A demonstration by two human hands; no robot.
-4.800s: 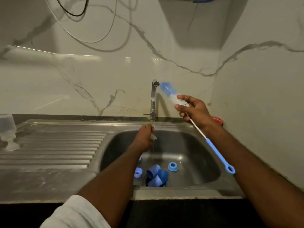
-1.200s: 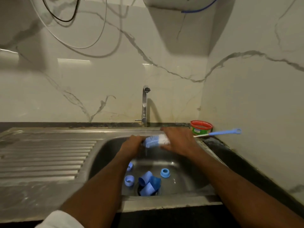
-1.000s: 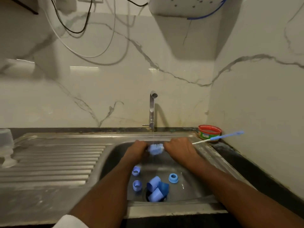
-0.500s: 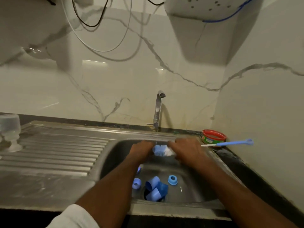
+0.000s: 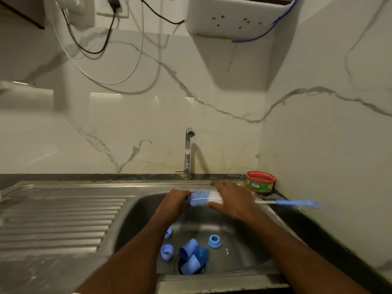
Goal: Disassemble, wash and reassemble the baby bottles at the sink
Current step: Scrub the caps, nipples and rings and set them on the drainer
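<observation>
A marble-veined wall (image 5: 127, 128) fills the upper half of the view, with a white wall unit (image 5: 235, 15) at 12 o'clock and loose cables (image 5: 101, 66) drooping at 11 o'clock. Below it, a stainless steel sink (image 5: 63, 219) spans the frame, its ribbed drainboard at 9 o'clock and its basin at 6 o'clock. A thin stream of water falls from the tap (image 5: 188, 153) at center onto a bottle brush (image 5: 203, 199) held level over the basin. The person's right hand (image 5: 231, 201) grips the brush just behind its bristles, fingers curled over the shaft, the blue handle jutting toward 3 o'clock. The left hand (image 5: 175, 203) is closed around a small piece at the bristle tip; what it holds cannot be made out. A red-rimmed tub (image 5: 260, 181) stands on the counter at 2 o'clock. On the basin floor at 6 o'clock lie blue bottle caps (image 5: 193, 254) piled on the drain and blue collar rings (image 5: 214, 241) just beside them.
</observation>
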